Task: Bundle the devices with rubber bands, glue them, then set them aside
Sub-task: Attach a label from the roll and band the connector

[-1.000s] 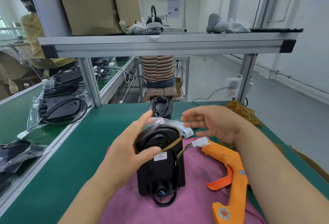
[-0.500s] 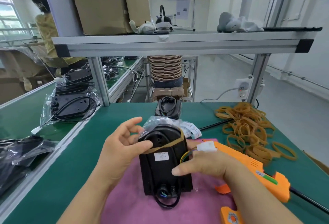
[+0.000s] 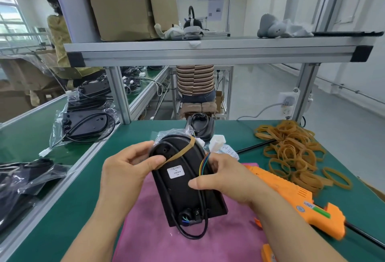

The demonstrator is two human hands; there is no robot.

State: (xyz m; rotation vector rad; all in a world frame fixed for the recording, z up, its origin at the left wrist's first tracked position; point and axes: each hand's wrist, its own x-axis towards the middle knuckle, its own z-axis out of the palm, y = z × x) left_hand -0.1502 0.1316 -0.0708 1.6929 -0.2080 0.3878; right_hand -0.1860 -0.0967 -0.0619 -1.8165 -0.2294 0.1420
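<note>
A black device (image 3: 183,189) with a white label stands tilted on a pink cloth (image 3: 166,238) in the middle of the green table. A tan rubber band (image 3: 179,153) crosses its rounded top over a clear plastic bag. My left hand (image 3: 127,170) grips the top left of the device, thumb on the band. My right hand (image 3: 227,180) holds its right side where coloured wires run up to a white connector (image 3: 217,142). An orange glue gun (image 3: 291,197) lies right of my right hand.
A heap of rubber bands (image 3: 291,149) covers the right part of the table. Another black device (image 3: 201,125) sits at the far edge. Bagged devices (image 3: 83,124) lie on the left bench. An aluminium shelf frame (image 3: 208,53) spans above, and a person in a striped top (image 3: 194,80) sits beyond.
My right hand came back from the right and took hold of the device's right side by the wires. The device tilted further left; the view shifted, showing the rubber bands.
</note>
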